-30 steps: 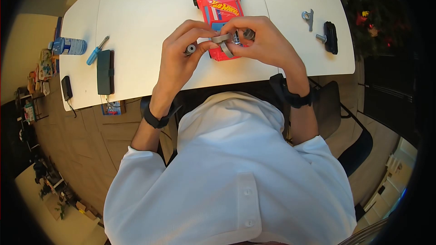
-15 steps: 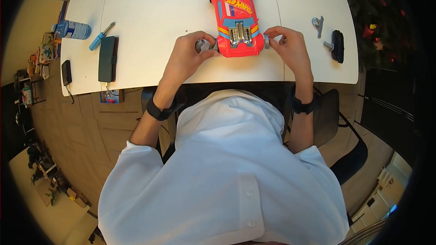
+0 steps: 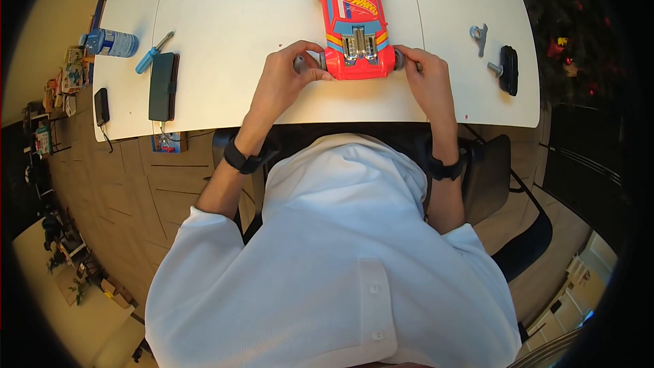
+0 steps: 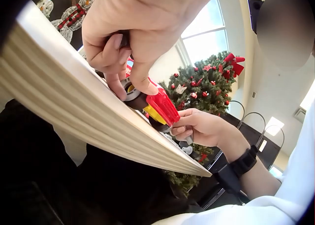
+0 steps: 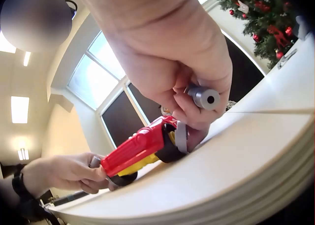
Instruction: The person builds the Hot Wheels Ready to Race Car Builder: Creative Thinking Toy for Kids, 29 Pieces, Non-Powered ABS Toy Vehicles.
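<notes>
A red toy car (image 3: 357,48) with a Hot Wheels decal and chrome engine parts stands on the white table (image 3: 225,54). My left hand (image 3: 284,82) is at its near left wheel, fingers around a grey ring (image 4: 131,92) there, thumb against the red body. A grey cylinder (image 3: 298,63) is tucked in that same hand. My right hand (image 3: 430,82) is at the near right wheel (image 5: 170,145), fingertips on another grey ring (image 5: 181,136) against it. Its curled fingers also hold a grey cylinder (image 5: 204,98) with a hole in the end.
Left on the table are a blue screwdriver (image 3: 154,53), a dark phone case (image 3: 163,87), a blue-labelled bottle (image 3: 112,41) and a small black device (image 3: 101,105). To the right lie a grey wrench-like piece (image 3: 481,39) and a black block with a grey peg (image 3: 507,70).
Both hands were together over the car with the grey rings, then parted to its two sides. The right ring has since come in against the right wheel.
</notes>
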`<control>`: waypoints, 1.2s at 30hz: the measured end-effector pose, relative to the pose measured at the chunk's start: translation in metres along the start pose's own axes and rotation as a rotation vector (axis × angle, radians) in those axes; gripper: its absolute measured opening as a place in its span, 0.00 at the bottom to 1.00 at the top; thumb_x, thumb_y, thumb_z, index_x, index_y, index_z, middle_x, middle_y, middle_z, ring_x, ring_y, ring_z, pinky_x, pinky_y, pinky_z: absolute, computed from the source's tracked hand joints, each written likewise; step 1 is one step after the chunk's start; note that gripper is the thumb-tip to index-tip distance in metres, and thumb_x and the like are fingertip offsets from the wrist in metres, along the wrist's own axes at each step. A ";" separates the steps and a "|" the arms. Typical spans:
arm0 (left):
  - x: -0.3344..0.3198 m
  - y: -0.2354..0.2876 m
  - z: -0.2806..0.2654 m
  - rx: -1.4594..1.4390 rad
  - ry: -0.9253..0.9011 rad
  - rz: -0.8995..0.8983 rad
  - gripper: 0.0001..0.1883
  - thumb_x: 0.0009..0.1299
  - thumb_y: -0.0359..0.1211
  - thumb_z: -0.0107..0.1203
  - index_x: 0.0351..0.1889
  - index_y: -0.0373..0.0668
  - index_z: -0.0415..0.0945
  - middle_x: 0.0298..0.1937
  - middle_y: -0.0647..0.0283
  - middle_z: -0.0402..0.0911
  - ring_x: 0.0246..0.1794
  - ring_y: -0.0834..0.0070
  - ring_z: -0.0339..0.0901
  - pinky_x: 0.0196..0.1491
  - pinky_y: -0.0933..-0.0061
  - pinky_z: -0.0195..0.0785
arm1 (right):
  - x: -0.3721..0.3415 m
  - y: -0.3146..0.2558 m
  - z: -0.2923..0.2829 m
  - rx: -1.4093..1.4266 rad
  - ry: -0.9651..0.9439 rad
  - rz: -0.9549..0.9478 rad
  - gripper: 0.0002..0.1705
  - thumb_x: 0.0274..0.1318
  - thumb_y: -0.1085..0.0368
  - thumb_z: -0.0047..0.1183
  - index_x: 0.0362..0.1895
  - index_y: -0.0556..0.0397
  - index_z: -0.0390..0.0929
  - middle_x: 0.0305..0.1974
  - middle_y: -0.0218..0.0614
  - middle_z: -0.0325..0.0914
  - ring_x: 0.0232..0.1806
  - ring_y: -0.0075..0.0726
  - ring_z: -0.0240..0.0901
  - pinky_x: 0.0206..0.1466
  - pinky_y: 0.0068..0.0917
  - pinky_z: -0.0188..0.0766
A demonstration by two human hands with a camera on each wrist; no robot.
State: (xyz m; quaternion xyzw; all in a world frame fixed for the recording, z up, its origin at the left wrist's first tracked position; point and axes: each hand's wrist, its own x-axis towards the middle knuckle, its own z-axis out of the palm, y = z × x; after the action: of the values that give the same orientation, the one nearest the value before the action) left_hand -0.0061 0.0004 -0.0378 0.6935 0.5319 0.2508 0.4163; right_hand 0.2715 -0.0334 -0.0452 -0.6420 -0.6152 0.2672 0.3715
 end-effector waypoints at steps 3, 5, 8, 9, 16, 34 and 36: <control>-0.001 0.001 -0.002 -0.026 -0.011 0.015 0.23 0.60 0.31 0.76 0.52 0.36 0.84 0.31 0.72 0.83 0.24 0.85 0.62 0.31 0.77 0.62 | -0.007 -0.006 -0.011 0.025 -0.086 0.041 0.15 0.62 0.76 0.55 0.52 0.61 0.85 0.37 0.49 0.86 0.31 0.41 0.80 0.40 0.31 0.76; -0.001 0.005 -0.006 -0.019 -0.026 0.023 0.23 0.60 0.30 0.76 0.53 0.35 0.84 0.31 0.72 0.83 0.24 0.86 0.62 0.30 0.77 0.62 | -0.008 -0.008 -0.014 0.023 -0.149 0.060 0.16 0.62 0.76 0.57 0.54 0.62 0.84 0.38 0.48 0.85 0.32 0.41 0.80 0.41 0.30 0.75; -0.001 0.006 -0.009 -0.016 -0.043 0.051 0.24 0.60 0.29 0.76 0.54 0.36 0.83 0.33 0.72 0.81 0.23 0.86 0.61 0.29 0.78 0.61 | -0.007 -0.006 -0.015 0.063 -0.211 0.010 0.18 0.62 0.74 0.60 0.56 0.64 0.82 0.40 0.44 0.85 0.31 0.36 0.75 0.41 0.29 0.73; 0.000 0.006 -0.009 -0.019 -0.042 0.064 0.24 0.61 0.28 0.75 0.55 0.36 0.83 0.34 0.72 0.80 0.23 0.86 0.60 0.29 0.78 0.61 | -0.004 -0.004 -0.015 0.043 -0.206 0.023 0.20 0.61 0.73 0.63 0.58 0.64 0.81 0.39 0.41 0.84 0.31 0.33 0.72 0.40 0.28 0.72; -0.001 -0.003 -0.007 -0.016 -0.021 0.102 0.24 0.61 0.27 0.74 0.57 0.36 0.83 0.38 0.70 0.81 0.25 0.84 0.61 0.30 0.77 0.62 | 0.003 0.001 -0.013 0.089 -0.259 0.027 0.28 0.55 0.74 0.69 0.62 0.55 0.83 0.36 0.31 0.82 0.29 0.22 0.62 0.37 0.24 0.69; 0.002 -0.005 -0.003 0.019 0.105 0.146 0.21 0.57 0.27 0.77 0.49 0.35 0.85 0.41 0.69 0.87 0.26 0.83 0.63 0.32 0.76 0.65 | 0.016 0.015 -0.004 0.111 -0.183 -0.135 0.22 0.45 0.71 0.74 0.49 0.52 0.90 0.32 0.32 0.83 0.35 0.28 0.69 0.42 0.28 0.73; 0.002 -0.005 -0.004 0.015 0.084 0.139 0.21 0.58 0.27 0.77 0.49 0.35 0.84 0.42 0.69 0.86 0.27 0.83 0.63 0.33 0.76 0.65 | 0.018 0.018 -0.008 0.098 -0.217 -0.139 0.23 0.46 0.71 0.74 0.50 0.54 0.89 0.38 0.33 0.83 0.37 0.29 0.70 0.45 0.29 0.74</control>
State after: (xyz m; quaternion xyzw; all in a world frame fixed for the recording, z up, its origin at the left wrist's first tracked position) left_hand -0.0116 0.0041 -0.0397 0.7207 0.5012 0.3039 0.3702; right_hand 0.2902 -0.0166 -0.0528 -0.5462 -0.6810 0.3382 0.3514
